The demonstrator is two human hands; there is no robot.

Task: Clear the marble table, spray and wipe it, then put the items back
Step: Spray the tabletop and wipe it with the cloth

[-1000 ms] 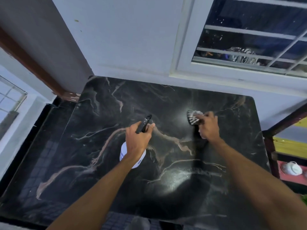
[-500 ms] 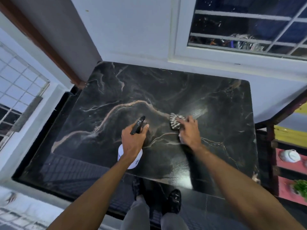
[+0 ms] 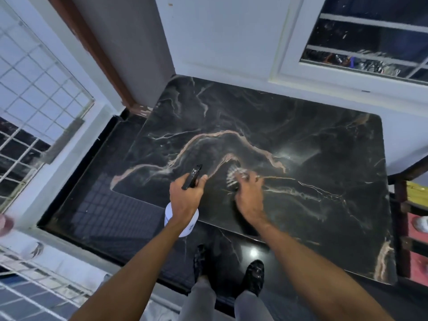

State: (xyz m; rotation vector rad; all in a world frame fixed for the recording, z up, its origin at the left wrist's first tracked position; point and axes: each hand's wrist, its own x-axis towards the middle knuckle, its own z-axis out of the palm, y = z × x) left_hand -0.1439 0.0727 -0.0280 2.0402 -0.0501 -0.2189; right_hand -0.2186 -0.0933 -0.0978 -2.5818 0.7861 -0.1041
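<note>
The black marble counter [image 3: 312,144], veined in pale pink and white, sits in a corner against a white wall, below a barred window [image 3: 370,42]. Its top carries only what the hands hold.

The left hand [image 3: 186,196] is curled around the neck of a spray bottle [image 3: 183,224]. Its fingers [image 3: 203,179] are closed around the black trigger head [image 3: 193,177], which points toward the far edge of the counter. The bottle's white body hangs below the wrist, at the near edge of the counter, and I cannot tell whether it touches the stone.

The right hand [image 3: 249,196] lies palm down just right of the left hand, a short way in from the near edge and left of the counter's middle. It presses a striped black-and-white cloth [image 3: 234,176] onto the marble. The cloth shows past the fingertips on the side toward the far edge, bunched and blurred. The fingers are bent over it, gripping it against the stone.

The marble near the cloth shows a dull sheen. The person's dark shoes [image 3: 254,276] stand on the floor by the near edge. A red and yellow shelf unit [image 3: 416,228] stands beside the right edge.
</note>
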